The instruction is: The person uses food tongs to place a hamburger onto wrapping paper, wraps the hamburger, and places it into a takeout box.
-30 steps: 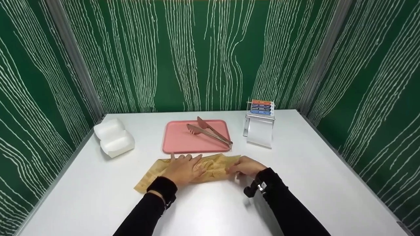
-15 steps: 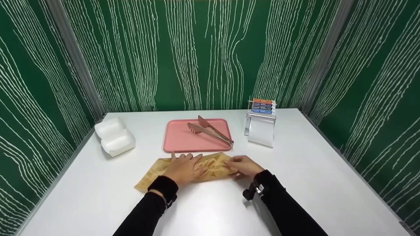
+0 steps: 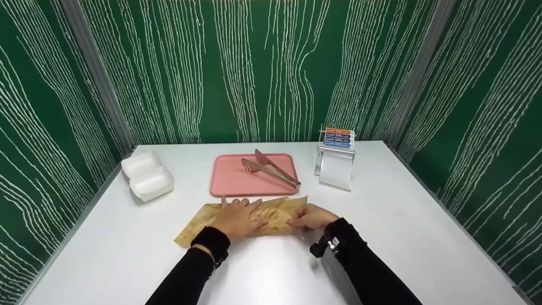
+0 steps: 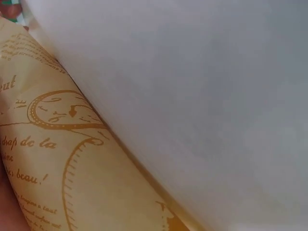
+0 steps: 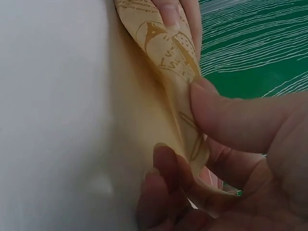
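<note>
the printed brown paper wrap (image 3: 275, 216) is lying midway between the bench's (image 3: 262, 275) left and right edges, well apart from its back edge. the left hand (image 3: 239, 216) is resting across it with fingers spread; the right hand (image 3: 317, 217) is pinching its right end between thumb and fingers. just behind, tongs (image 3: 275, 173) are lying splayed on a pink tray (image 3: 226, 180). an opened white box (image 3: 151, 184) is sitting near the left edge; a dispenser (image 3: 336, 165) is standing toward the back right corner.
</note>
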`<state>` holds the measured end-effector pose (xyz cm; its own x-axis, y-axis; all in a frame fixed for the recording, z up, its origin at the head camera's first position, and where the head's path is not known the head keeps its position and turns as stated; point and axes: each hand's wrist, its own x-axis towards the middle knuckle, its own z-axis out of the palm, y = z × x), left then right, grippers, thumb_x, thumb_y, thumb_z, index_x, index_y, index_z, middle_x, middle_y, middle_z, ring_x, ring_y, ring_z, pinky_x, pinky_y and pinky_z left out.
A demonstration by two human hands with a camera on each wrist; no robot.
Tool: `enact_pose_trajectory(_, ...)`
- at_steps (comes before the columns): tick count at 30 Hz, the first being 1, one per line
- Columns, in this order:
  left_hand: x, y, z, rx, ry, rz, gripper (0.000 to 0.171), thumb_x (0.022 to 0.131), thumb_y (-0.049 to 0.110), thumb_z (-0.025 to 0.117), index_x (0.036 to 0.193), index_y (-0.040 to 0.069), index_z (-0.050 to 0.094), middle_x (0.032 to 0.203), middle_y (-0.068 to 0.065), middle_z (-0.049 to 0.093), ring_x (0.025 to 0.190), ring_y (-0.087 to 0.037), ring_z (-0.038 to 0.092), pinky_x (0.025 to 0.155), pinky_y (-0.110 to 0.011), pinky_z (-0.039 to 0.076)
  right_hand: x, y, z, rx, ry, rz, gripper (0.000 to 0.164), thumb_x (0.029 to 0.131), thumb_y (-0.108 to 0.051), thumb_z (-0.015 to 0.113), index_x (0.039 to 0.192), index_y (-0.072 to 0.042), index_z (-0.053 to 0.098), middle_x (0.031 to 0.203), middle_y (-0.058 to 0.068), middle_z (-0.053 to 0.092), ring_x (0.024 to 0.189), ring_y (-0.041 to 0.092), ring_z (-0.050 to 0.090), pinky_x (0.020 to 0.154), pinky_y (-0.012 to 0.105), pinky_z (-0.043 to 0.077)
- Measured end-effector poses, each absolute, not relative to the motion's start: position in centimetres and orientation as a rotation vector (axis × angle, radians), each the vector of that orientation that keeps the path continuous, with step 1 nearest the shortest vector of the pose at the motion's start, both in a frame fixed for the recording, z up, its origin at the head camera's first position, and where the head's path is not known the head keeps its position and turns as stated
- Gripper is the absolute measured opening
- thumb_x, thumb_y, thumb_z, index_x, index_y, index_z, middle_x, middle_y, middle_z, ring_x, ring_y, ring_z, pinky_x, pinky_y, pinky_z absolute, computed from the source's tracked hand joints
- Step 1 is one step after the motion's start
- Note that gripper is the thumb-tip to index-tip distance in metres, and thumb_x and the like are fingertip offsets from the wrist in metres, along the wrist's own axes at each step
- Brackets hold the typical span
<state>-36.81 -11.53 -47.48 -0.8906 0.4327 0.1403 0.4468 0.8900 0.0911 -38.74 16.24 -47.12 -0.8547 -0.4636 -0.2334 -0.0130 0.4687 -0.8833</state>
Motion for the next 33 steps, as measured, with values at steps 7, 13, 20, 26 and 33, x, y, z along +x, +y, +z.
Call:
enact_pose_trajectory(7, -36.6, -11.5, -47.6, -0.678, -2.943, -0.157, 0.079, 0.101, 0.074, 0.048, 0.16, 0.022, 0.051, 0.148, -0.016, 0.062, 0.134, -0.042, 0.059, 0.117, -0.083, 0.017, -38.7, 16.0, -48.3, -0.062, 2.146, -1.754, 0.036, 0.104, -0.01, 0.064, 0.136, 0.006, 0.059, 0.103, 0.009, 0.067, 0.077, 0.014, 0.066, 0.066, 0.031, 0.063)
enact_pose_trajectory(13, -36.6, -11.2, -47.7, -0.685, -2.93, -0.144, 0.077, 0.102, 0.073, 0.047, 0.159, 0.021, 0.051, 0.147, -0.016, 0.063, 0.133, -0.042, 0.06, 0.116, -0.084, 0.018, -38.7, 15.4, -49.2, 0.138, 2.202, -1.939, 0.078, 0.096, 0.007, 0.065, 0.164, -0.003, 0.028, 0.093, 0.013, 0.057, 0.06, 0.018, 0.069, 0.053, 0.031, 0.062)
enact_pose_trajectory(20, -36.8, -11.2, -47.5, -0.665, -2.936, -0.176, 0.075, 0.103, 0.071, 0.046, 0.159, 0.023, 0.052, 0.147, -0.015, 0.063, 0.133, -0.04, 0.06, 0.117, -0.082, 0.019, -38.2, 15.7, -47.9, -0.224, 2.444, -1.522, 0.028, 0.101, -0.031, 0.076, 0.105, -0.004, 0.07, 0.091, 0.003, 0.067, 0.064, 0.012, 0.064, 0.058, 0.026, 0.057)
enact_pose_trajectory(26, -36.8, -11.4, -47.0, -0.674, -2.956, -0.21, 0.077, 0.101, 0.072, 0.05, 0.16, 0.022, 0.051, 0.145, -0.014, 0.063, 0.132, -0.04, 0.06, 0.117, -0.081, 0.02, -38.4, 15.7, -47.5, -0.338, 2.549, -1.187, 0.033, 0.091, -0.029, 0.086, 0.068, -0.017, 0.064, 0.062, -0.012, 0.048, 0.056, 0.005, 0.042, 0.051, 0.019, 0.034)
enact_pose_trajectory(33, -36.7, -11.7, -47.3, -0.706, -2.973, -0.192, 0.088, 0.096, 0.079, 0.053, 0.163, 0.022, 0.046, 0.149, -0.016, 0.06, 0.135, -0.042, 0.058, 0.118, -0.082, 0.017, -38.8, 16.0, -47.5, -0.399, 2.528, -1.13, 0.041, 0.09, -0.021, 0.086, 0.061, -0.021, 0.057, 0.058, -0.012, 0.049, 0.053, 0.003, 0.041, 0.051, 0.018, 0.033)
